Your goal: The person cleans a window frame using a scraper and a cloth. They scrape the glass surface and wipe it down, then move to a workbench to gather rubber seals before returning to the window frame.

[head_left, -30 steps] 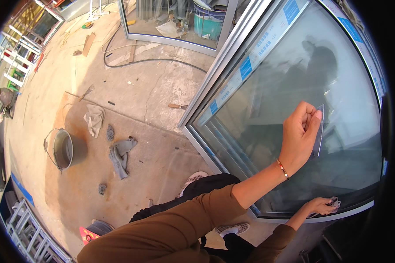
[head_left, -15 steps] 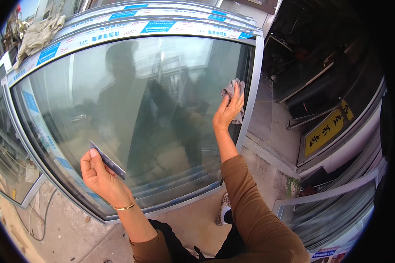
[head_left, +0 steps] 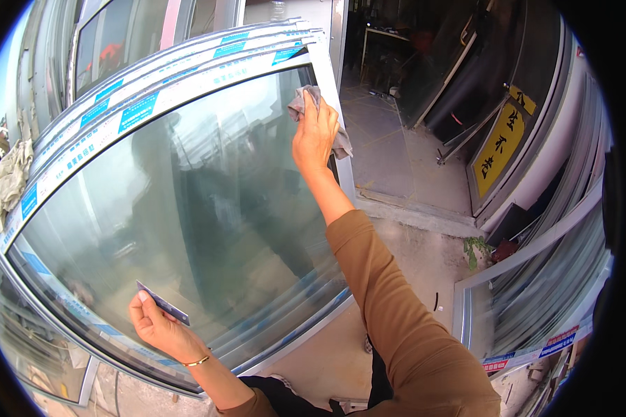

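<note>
A large framed glass pane [head_left: 209,208] leans in front of me, its pale frame covered with white and blue protective film. My right hand [head_left: 316,135] presses a crumpled grey-mauve cloth [head_left: 303,104] against the glass near its upper right corner, beside the frame's right side. Part of the cloth hangs out below the fingers. My left hand [head_left: 156,323], with a thin gold bracelet at the wrist, pinches a thin flat dark card-like blade [head_left: 163,304] between thumb and fingers. It is held in front of the lower left of the pane, apart from the cloth.
Several more film-wrapped frames [head_left: 219,52] are stacked behind the pane. A beige rag [head_left: 12,177] drapes over their left corner. To the right, a doorway leads past a yellow sign [head_left: 497,153]. Another framed pane [head_left: 535,271] leans at the lower right, near a small green plant [head_left: 476,251].
My right hand and the cloth have slid up along the pane's right edge toward the corner. My head view has turned to the right; the left hand still holds the flat piece.
</note>
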`<move>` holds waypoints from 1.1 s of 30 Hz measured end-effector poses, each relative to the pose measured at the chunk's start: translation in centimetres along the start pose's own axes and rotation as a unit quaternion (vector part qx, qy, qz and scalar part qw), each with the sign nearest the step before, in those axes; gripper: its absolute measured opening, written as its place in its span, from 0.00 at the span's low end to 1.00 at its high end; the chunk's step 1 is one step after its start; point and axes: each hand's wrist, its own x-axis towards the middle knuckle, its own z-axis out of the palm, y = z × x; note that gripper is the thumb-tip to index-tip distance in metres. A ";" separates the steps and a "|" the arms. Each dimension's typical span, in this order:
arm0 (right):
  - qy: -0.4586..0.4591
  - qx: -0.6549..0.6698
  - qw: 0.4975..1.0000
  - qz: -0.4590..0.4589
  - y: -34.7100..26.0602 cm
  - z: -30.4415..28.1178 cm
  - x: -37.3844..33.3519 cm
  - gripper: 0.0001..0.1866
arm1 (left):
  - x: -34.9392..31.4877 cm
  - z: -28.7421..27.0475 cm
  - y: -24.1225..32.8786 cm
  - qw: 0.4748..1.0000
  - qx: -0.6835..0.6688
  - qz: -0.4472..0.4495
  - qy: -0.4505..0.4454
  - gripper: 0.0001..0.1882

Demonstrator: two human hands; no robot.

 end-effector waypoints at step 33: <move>-0.002 0.152 0.987 0.050 -4.3 -2.2 -8.3 0.28 | 0.2 -2.0 -2.1 0.995 0.074 0.061 0.009 0.08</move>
